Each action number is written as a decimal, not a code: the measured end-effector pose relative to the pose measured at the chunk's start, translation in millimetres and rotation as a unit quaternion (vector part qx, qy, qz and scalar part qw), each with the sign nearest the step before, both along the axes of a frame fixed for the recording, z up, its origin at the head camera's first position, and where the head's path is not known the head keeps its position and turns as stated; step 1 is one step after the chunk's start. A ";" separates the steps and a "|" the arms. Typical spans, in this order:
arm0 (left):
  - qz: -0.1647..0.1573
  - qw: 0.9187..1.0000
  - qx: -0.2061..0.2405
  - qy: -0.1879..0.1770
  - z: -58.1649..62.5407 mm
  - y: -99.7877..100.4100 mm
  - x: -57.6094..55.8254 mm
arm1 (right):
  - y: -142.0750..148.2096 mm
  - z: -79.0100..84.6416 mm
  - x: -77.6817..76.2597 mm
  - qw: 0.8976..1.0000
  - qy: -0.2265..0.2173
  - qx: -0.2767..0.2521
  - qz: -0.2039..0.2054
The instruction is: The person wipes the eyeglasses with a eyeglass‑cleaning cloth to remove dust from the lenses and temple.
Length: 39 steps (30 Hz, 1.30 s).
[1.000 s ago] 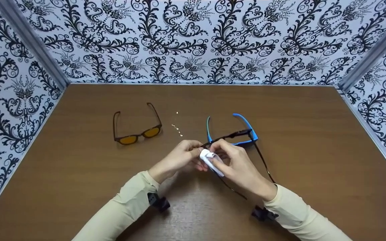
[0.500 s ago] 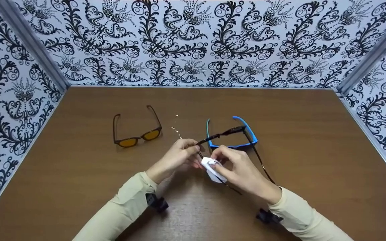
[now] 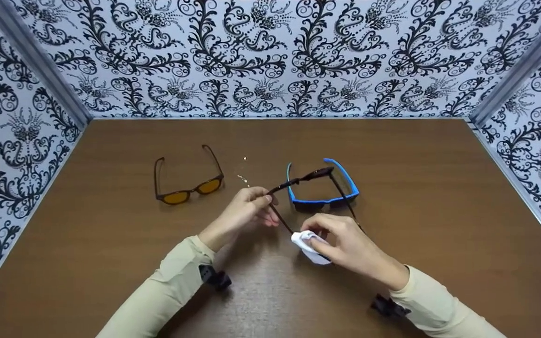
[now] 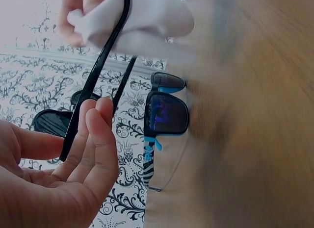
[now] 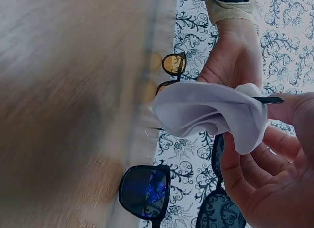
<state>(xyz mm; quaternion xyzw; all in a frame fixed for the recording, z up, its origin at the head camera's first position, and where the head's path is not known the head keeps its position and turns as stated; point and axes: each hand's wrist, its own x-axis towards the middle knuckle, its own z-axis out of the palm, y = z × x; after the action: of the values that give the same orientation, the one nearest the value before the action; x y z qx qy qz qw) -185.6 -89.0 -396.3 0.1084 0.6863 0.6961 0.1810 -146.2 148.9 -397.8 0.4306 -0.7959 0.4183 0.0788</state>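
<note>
Dark-framed sunglasses (image 3: 318,173) are held up over the table with both temples unfolded. My left hand (image 3: 247,205) pinches them at the left hinge corner between thumb and fingers. In the left wrist view the near temple (image 4: 100,63) runs from that thumb up into a white cloth (image 4: 142,27). My right hand (image 3: 341,239) pinches the cloth (image 3: 312,248) folded around this temple, toward its tip. The right wrist view shows the dark temple tip (image 5: 269,100) poking out of the cloth by the right thumb.
Blue-framed sunglasses (image 3: 352,188) with dark lenses stand on the wooden table (image 3: 421,188) just behind the held pair. Brown glasses with amber lenses (image 3: 176,197) lie at the left. Small shiny specks (image 3: 243,178) lie between them. Patterned walls (image 3: 270,56) enclose the back and sides.
My right hand with the cloth has slid along the temple toward its tip, down and right. My left hand has shifted slightly left, and the held sunglasses have risen a little in view.
</note>
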 end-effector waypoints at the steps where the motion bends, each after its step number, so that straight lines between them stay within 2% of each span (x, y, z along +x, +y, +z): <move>1: 0.003 1.000 -0.003 0.001 -0.2 -1.3 -1.0 | 1.4 0.2 0.3 1.000 0.000 0.001 0.006; 11: 0.018 1.000 -0.008 -0.004 -1.2 -9.8 -7.4 | 17.5 3.9 -1.3 0.998 0.025 -0.018 0.048; 16: 0.037 0.999 -0.010 -0.013 -3.8 -12.3 -10.0 | 19.3 16.3 -1.4 0.998 0.024 -0.032 0.052; 22: 0.060 0.998 -0.020 -0.018 -1.4 -11.4 -9.9 | 14.6 35.3 2.6 0.997 0.009 -0.053 0.054; 26: 0.072 0.997 -0.025 -0.015 -0.9 -10.7 -10.0 | 10.5 39.8 5.0 0.996 -0.006 -0.073 0.054; 30: 0.077 0.997 -0.029 -0.010 -1.7 -10.5 -9.8 | 7.2 34.3 3.8 0.996 0.001 -0.069 0.055; 33: 0.078 0.997 -0.027 -0.007 -2.3 -9.6 -8.5 | 5.4 24.2 0.8 0.997 0.026 -0.051 0.052; 39: 0.071 0.997 -0.017 0.000 -2.0 -5.1 -3.7 | -1.0 8.4 0.0 0.998 0.065 0.004 0.005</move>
<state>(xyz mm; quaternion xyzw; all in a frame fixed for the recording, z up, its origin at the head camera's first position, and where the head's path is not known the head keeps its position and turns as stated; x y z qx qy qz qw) -189.3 -94.1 -398.4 0.0561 0.7037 0.6956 0.1330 -146.2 147.9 -389.4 0.4613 -0.7886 0.3865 0.1261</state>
